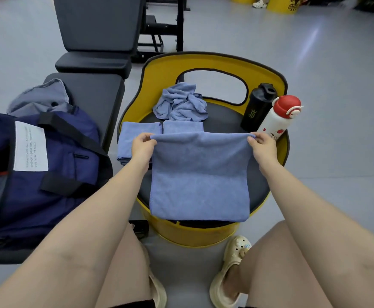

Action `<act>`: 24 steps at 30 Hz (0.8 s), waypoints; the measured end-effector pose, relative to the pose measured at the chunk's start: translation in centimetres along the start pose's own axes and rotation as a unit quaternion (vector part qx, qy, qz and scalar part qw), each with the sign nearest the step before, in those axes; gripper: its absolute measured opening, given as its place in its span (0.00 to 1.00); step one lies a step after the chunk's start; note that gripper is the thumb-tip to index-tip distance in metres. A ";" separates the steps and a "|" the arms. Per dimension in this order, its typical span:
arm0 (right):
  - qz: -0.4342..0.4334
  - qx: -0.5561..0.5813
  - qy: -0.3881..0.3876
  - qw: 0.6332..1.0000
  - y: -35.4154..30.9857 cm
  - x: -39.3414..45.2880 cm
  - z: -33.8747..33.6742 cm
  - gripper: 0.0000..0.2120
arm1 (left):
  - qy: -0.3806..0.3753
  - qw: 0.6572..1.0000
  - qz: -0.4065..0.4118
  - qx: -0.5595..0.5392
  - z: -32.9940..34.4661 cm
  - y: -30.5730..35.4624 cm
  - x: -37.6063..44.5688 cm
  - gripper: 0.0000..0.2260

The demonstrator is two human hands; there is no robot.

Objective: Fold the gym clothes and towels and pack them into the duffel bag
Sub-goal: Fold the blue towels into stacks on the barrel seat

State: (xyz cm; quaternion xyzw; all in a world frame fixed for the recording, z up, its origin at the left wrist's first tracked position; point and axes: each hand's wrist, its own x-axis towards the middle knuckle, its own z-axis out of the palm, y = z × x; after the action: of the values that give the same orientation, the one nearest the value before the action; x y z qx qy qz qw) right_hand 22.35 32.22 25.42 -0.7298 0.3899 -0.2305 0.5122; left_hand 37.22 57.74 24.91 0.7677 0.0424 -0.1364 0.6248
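A blue towel (200,176) lies doubled over the dark seat of a yellow barrel chair (159,70). My left hand (142,146) pinches its far left corner and my right hand (262,146) pinches its far right corner. Behind it lie two folded blue towels (137,138), side by side. A crumpled blue towel (180,103) sits further back on the seat. A navy duffel bag (37,174) with a white label rests on a black bench at my left, with a grey garment (41,96) behind it.
A black shaker bottle (258,106) and a white bottle with a red cap (279,118) stand at the chair's right edge. A black padded bench (97,30) and a rack stand beyond. A small dark object (139,227) lies on the floor by my knee.
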 end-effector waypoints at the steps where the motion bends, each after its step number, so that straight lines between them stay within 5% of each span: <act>1: 0.004 0.005 0.002 1.000 0.3 -0.5 -0.2 0.06 | 0.004 1.000 0.002 0.002 -0.2 -0.2 -0.5 0.07; 17: 0.034 -0.022 0.002 0.999 6.3 -10.0 -3.2 0.07 | 0.024 0.998 0.014 0.052 -3.4 -7.3 -8.4 0.11; 24: 0.082 -0.050 -0.043 0.994 9.4 -11.7 -3.1 0.05 | 0.008 0.991 -0.103 -0.088 -3.8 -10.4 -10.5 0.13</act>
State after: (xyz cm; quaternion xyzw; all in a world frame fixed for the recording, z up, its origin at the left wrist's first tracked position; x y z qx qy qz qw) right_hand 9.98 38.28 18.58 -0.7290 0.4371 -0.1362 0.5089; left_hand 25.30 64.74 18.54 0.7024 0.1382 -0.1891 0.6722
